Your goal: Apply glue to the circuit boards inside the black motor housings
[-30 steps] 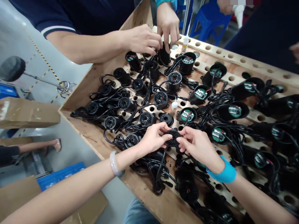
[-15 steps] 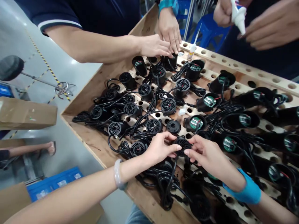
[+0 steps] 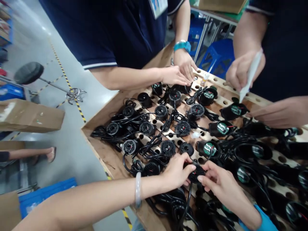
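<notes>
Hands (image 3: 178, 171) (image 3: 218, 181) pinching black cap (image 3: 196, 173), cables (image 3: 173, 205) crowding

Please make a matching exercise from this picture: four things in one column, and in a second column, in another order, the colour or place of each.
Things:
1. bracelet
2. black grille cap
3. round stool
4. blue crate

Colour or place:
A. on the grey floor, far left, near the striped tape
B. pale, on the wrist of the left hand
C. on the floor, below the wooden tray
D. pinched between the left hand and the right hand

Pairs: 1-B, 2-D, 3-A, 4-C
</notes>
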### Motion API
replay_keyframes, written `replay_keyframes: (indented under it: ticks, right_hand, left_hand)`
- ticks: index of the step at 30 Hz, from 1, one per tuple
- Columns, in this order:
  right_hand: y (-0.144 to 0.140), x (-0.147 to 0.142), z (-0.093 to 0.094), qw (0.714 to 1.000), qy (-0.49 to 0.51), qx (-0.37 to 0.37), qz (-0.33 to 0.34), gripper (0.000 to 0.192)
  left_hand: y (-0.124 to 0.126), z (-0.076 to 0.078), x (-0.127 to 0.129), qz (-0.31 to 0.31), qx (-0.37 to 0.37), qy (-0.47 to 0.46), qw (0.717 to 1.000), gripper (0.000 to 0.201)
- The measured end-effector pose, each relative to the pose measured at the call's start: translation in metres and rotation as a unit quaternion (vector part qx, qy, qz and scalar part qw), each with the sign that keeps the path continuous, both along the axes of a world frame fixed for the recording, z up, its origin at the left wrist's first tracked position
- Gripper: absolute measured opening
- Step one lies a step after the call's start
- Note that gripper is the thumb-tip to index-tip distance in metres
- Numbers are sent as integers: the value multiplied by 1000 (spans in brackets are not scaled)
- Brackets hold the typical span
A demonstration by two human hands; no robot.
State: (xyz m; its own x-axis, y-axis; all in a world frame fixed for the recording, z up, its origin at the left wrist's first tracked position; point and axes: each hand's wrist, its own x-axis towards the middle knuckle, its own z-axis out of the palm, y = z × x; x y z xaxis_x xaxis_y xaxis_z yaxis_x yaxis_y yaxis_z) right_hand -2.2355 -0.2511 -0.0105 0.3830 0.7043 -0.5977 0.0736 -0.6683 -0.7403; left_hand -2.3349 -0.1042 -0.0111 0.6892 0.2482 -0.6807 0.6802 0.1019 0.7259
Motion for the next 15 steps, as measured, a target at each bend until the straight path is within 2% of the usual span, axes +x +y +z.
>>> replay_keyframes:
  ticks: [3, 8, 11, 15]
  right_hand:
    - [3, -1, 0, 1000, 1, -1, -7, 16]
    - [5, -6, -5, 999, 10, 6, -49, 16]
    - [5, -7, -7, 997, 10, 33, -66, 15]
    - [6, -9, -7, 997, -2, 31, -72, 14]
  left_hand:
    - [0, 1, 3, -27, 17, 0, 999, 18]
    - [-4, 1, 3, -17, 40, -14, 999, 15]
    - [-9, -3, -3, 25, 27, -34, 999, 21]
    - [-13, -4, -7, 94, -48, -31, 994, 42]
